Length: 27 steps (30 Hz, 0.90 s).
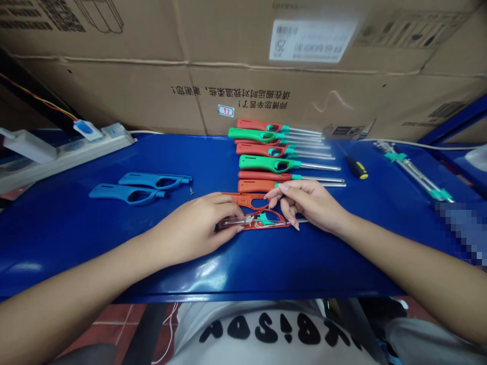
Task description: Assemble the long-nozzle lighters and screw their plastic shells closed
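An opened orange lighter half-shell (pixel 266 221) with a teal trigger and inner parts lies on the blue table (pixel 114 243) in front of me. My left hand (pixel 198 223) rests curled over its left end, fingers closed on the parts there. My right hand (pixel 308 203) presses its fingertips on the right part of the shell and the metal tube. A second orange half-shell (pixel 249 198) lies just behind, between my hands.
A row of several finished red and green long-nosed lighters (pixel 274 154) lies behind. Two blue half-shells (pixel 140 186) and a small screw (pixel 192 191) lie to the left. A screwdriver (pixel 357 167), loose inner assemblies (pixel 414 170), a power strip (pixel 57 152) and cardboard boxes (pixel 243 61) surround them.
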Available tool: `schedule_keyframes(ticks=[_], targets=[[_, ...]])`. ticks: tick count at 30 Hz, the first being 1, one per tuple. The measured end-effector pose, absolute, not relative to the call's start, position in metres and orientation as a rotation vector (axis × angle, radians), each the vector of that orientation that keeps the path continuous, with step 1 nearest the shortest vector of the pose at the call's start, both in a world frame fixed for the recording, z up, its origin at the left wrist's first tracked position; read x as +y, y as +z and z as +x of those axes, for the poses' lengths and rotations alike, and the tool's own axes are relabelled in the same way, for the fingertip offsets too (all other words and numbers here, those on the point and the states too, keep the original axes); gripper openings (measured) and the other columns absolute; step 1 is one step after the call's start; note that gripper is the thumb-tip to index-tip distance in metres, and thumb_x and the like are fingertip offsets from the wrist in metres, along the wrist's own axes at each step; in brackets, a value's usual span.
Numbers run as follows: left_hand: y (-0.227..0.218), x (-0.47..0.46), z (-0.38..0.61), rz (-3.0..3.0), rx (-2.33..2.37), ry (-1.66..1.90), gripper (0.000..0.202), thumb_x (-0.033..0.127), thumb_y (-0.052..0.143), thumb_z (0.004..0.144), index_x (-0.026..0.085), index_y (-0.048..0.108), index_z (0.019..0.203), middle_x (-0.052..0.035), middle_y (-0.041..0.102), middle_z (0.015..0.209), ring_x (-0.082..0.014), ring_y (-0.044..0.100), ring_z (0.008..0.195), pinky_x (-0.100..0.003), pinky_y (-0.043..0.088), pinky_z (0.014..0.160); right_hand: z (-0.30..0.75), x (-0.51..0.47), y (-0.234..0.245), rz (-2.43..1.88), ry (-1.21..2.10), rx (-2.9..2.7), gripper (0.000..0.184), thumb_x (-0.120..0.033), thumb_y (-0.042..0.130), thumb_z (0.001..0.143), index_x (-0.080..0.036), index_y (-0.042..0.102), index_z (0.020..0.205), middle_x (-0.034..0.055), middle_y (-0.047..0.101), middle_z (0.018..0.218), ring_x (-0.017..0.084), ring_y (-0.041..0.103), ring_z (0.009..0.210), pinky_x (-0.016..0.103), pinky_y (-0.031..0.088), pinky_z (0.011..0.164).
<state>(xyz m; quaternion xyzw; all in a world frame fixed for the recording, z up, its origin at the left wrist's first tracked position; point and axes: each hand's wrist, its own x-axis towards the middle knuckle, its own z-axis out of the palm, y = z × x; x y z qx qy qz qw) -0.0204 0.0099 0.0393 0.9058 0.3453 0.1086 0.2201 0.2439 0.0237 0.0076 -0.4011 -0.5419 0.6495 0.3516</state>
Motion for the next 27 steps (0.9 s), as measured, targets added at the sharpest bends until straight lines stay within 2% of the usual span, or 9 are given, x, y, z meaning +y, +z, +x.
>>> schedule_keyframes(ticks=[4, 10, 15, 21, 27], targets=[[0.0399, 0.0084, -0.0206, 2.554, 0.945, 0.261, 0.017, 0.029, 0.058, 0.098, 0.022, 0.070, 0.108, -0.0053, 0.069, 0.108, -0.0235, 0.063, 0.107, -0.034, 0.051, 0.088, 0.2431, 0.0238, 0.0085, -1.053, 1.665, -1.426, 0.039, -0.050, 0.065, 0.091, -0.012, 0.074, 0.091, 0.0057, 0.072, 0.074, 0.007, 0.055, 0.040, 0.019, 0.047, 0.036], [0.0397, 0.0065, -0.0207, 2.557, 0.981, 0.202, 0.021, 0.031, 0.060, 0.096, 0.023, 0.068, 0.114, -0.0034, 0.070, 0.110, -0.0205, 0.067, 0.093, -0.030, 0.052, 0.075, 0.2405, 0.0230, 0.0131, -1.030, 1.658, -1.475, 0.038, -0.049, 0.064, 0.091, -0.013, 0.075, 0.092, 0.0030, 0.069, 0.072, 0.007, 0.055, 0.041, 0.018, 0.046, 0.037], [0.0428, 0.0067, -0.0216, 2.543, 0.998, 0.206, 0.018, 0.030, 0.057, 0.098, 0.024, 0.070, 0.109, -0.0022, 0.071, 0.104, -0.0186, 0.068, 0.086, -0.028, 0.052, 0.071, 0.2412, 0.0211, 0.0120, -1.055, 1.589, -1.560, 0.039, -0.051, 0.061, 0.093, -0.014, 0.073, 0.092, 0.0003, 0.064, 0.066, 0.008, 0.054, 0.043, 0.020, 0.047, 0.041], [0.0409, 0.0078, -0.0226, 2.543, 0.961, 0.239, 0.023, 0.030, 0.054, 0.101, 0.024, 0.073, 0.112, -0.0047, 0.071, 0.104, -0.0198, 0.069, 0.089, -0.031, 0.053, 0.080, 0.2430, 0.0206, 0.0083, -1.053, 1.434, -1.706, 0.034, -0.047, 0.058, 0.095, -0.017, 0.073, 0.096, 0.0038, 0.070, 0.085, 0.009, 0.056, 0.058, 0.022, 0.050, 0.051], [0.0400, 0.0067, -0.0215, 2.550, 0.952, 0.277, 0.019, 0.029, 0.059, 0.098, 0.022, 0.072, 0.110, -0.0047, 0.072, 0.102, -0.0183, 0.069, 0.084, -0.026, 0.051, 0.068, 0.2428, 0.0192, 0.0123, -1.085, 1.316, -1.822, 0.030, -0.042, 0.055, 0.097, -0.018, 0.073, 0.099, 0.0044, 0.073, 0.088, 0.012, 0.060, 0.066, 0.025, 0.051, 0.060]])
